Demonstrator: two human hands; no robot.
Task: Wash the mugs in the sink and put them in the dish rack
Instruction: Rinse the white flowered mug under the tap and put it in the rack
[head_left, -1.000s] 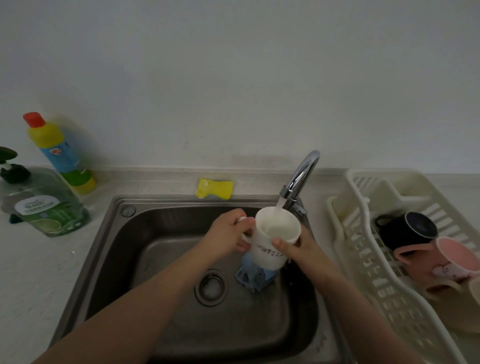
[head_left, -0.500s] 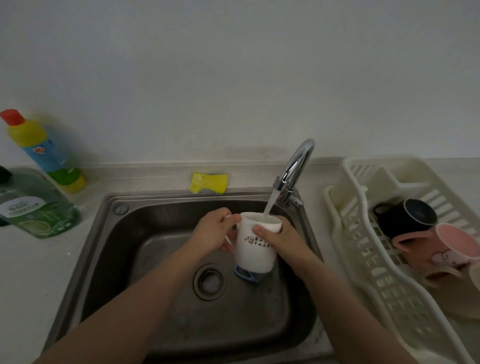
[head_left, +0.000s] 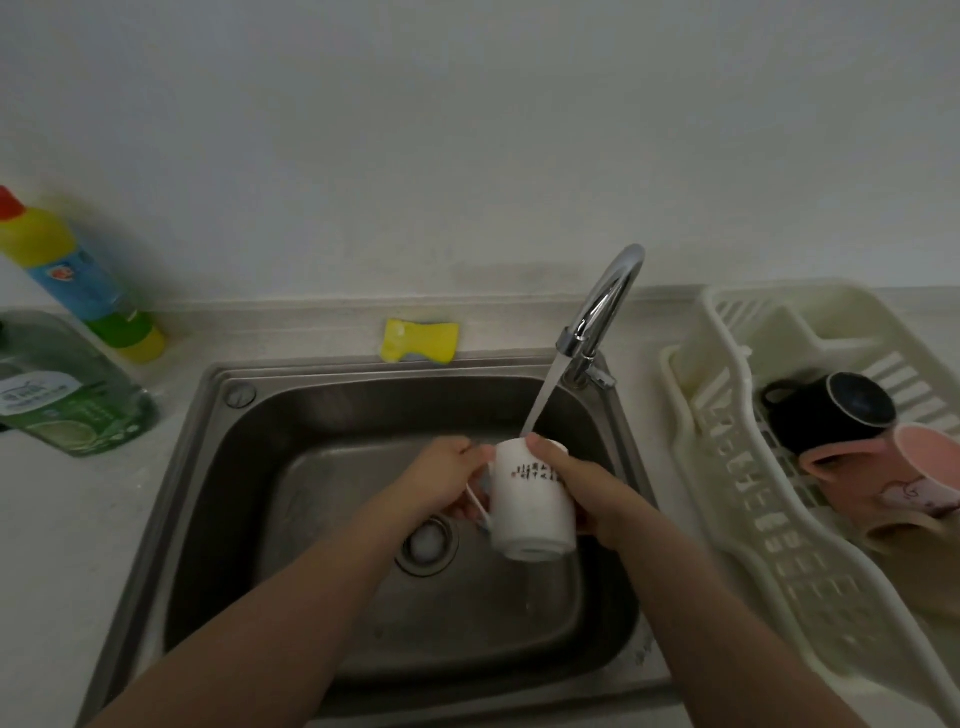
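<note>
White mug (head_left: 530, 499): held over the steel sink (head_left: 218, 519), above the basin's right half, tilted w/ the mouth toward the tap & the base toward the camera. Dark lettering shows on its side.
Water: thin stream off the chrome tap (head_left: 602, 306), landing at the mug's rim, right by the thumb.
Right hand (head_left: 587, 493): wrapped round the mug's right side, thumb laid across the top near the rim, other fingers hidden behind the body. Firm curled grip. Forearm comes in from bottom right, angled up & left.
Left hand (head_left: 447, 480): on the handle side, fingers curled, pinching the mug's thin white handle. Forearm runs in from bottom left, rising diagonally to the mug; wrist roughly straight.
Both arms: bare, meeting at the mug in a V over the basin.
Drain (head_left: 427, 543): round strainer just below & left of the mug, partly behind the left wrist.
Dish rack (head_left: 737, 519): cream plastic, on the counter right of the sink. Holds a black mug (head_left: 831, 410) on its side, a pink mug (head_left: 893, 475) touching it in front, & a beige piece below, cut by the frame edge, can't tell what.
Sponge (head_left: 421, 340): yellow, on the ledge behind the sink.
Left counter: green soap bottle (head_left: 67, 395) lying near the edge, yellow bottle (head_left: 78, 280) w/ red cap & blue label leaning at the wall.
</note>
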